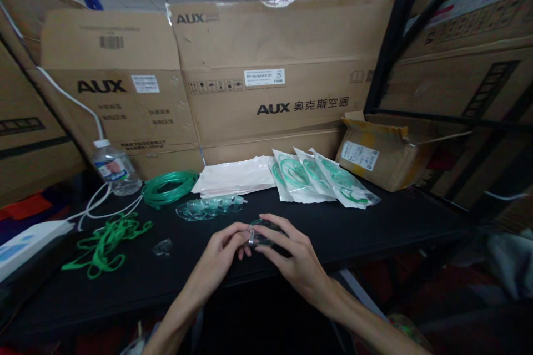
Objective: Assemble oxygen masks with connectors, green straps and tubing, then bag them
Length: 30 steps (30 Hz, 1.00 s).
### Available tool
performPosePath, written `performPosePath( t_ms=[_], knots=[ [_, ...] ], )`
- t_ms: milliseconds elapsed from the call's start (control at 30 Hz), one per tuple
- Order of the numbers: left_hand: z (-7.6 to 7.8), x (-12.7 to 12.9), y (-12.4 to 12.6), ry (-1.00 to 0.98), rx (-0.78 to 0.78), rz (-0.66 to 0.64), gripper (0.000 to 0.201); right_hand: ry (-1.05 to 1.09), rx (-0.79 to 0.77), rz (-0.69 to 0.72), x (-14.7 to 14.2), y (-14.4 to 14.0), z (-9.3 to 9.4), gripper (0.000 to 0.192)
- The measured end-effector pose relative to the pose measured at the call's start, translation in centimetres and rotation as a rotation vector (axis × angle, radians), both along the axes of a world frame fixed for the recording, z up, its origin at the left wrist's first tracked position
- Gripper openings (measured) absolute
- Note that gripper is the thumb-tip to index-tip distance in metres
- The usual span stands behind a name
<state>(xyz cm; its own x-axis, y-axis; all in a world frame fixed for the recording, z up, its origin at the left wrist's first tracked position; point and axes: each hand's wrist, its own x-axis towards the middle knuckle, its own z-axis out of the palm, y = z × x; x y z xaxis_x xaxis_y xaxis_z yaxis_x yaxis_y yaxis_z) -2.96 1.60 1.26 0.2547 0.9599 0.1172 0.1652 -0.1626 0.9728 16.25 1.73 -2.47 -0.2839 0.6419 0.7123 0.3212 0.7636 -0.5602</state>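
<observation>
Near the front edge of the table, both hands hold a clear plastic face mask (pixel 264 240) with a greenish tint. My left hand (pixel 225 248) pinches its left side, thumb and forefinger together at a small shiny metal strip (pixel 251 236). My right hand (pixel 296 255) curls its fingers over the other side of the mask, which hides much of it. Just beyond my hands lies a row of nested clear masks (pixel 210 208). To the left is a small heap of clear or metallic pieces (pixel 162 247), too small to name for sure.
Green straps (pixel 104 247), coiled green tubing (pixel 170 187), a plastic bottle (pixel 116 169) and a white power strip (pixel 35 241) with cables are on the left. Behind are white pouches (pixel 237 176), bagged green tubing sets (pixel 308 175) and an open carton (pixel 383 152). Large cardboard (pixel 283 39) walls the back.
</observation>
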Motion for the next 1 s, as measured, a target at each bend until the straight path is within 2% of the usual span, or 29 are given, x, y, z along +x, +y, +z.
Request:
performPosePath(
  t_ms=[333,733,1000],
  knots=[
    [0.2,-0.1,-0.4,0.005,0.053,0.049,0.026,-0.001,-0.106,0.013,0.1,-0.1,1.1,0.046],
    [0.4,-0.6,-0.5,0.033,0.044,-0.015,0.030,0.118,-0.204,0.057,0.1,-0.1,1.6,0.029],
    [-0.3,-0.1,-0.7,0.027,0.077,0.033,0.032,0.081,-0.271,0.017,-0.2,-0.4,1.6,0.014]
  ],
)
